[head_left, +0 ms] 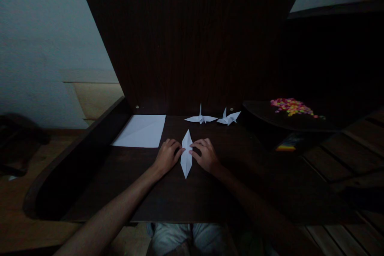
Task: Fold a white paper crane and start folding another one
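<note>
A long diamond of folded white paper (pixel 186 164) lies on the dark desk in front of me, its points facing away from and toward me. My left hand (pixel 168 156) is at its left edge, thumb tip on the paper and fingers curled. From the other side my right hand (pixel 207 156) grips the right edge between thumb and fingers. Beyond them stand two white origami cranes, one with wings spread (pixel 201 119) and another tilted (pixel 229 119). A stack of white paper sheets (pixel 141 131) rests left of my left hand.
The dark wooden desk (pixel 168 200) has a raised side panel (pixel 75 160) on the left and a tall back panel (pixel 192 40). On the right, a curved shelf (pixel 261 112) carries a heap of small pink and yellow pieces (pixel 292 107).
</note>
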`<action>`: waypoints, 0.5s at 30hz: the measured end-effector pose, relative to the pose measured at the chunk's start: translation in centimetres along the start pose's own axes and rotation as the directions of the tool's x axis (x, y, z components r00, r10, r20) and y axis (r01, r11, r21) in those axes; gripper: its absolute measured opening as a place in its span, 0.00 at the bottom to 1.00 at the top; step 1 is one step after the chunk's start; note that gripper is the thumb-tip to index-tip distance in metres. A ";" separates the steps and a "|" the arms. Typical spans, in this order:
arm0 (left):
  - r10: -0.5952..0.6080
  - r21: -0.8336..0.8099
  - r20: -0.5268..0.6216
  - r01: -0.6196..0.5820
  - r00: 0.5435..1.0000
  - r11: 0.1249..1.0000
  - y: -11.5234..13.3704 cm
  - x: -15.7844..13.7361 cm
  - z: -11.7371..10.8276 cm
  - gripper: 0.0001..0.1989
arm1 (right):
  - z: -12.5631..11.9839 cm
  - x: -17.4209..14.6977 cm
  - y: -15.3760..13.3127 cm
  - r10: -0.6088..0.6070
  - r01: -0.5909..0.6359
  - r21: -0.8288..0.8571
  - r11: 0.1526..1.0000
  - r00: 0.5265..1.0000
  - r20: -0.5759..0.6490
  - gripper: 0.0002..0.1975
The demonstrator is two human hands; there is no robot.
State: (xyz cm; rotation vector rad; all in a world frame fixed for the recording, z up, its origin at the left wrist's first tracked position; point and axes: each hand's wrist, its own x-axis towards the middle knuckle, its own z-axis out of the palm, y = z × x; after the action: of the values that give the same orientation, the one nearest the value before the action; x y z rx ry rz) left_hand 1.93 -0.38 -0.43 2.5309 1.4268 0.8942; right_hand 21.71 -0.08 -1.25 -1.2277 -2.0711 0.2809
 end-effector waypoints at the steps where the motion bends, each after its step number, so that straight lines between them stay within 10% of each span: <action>1: 0.001 -0.043 0.011 0.000 1.000 0.999 -0.2 0.0 0.0 0.08 | 0.0 0.0 0.0 0.002 -0.002 0.019 1.000 1.000 0.016 0.06; 10: -0.133 -0.414 0.016 0.128 0.991 0.901 0.0 -0.2 -0.5 0.10 | 0.2 0.2 0.2 0.033 -0.040 0.133 0.990 0.998 0.057 0.10; 15: -0.273 -0.687 0.021 0.213 0.962 0.695 0.3 0.0 -0.2 0.15 | 0.2 0.4 0.2 0.080 -0.085 0.274 0.958 0.996 0.028 0.13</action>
State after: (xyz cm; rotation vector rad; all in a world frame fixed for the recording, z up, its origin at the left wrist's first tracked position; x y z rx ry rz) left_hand 2.03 -0.57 -0.21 1.7224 1.1149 1.2049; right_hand 21.61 0.39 -1.29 -1.1446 -1.9196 0.5996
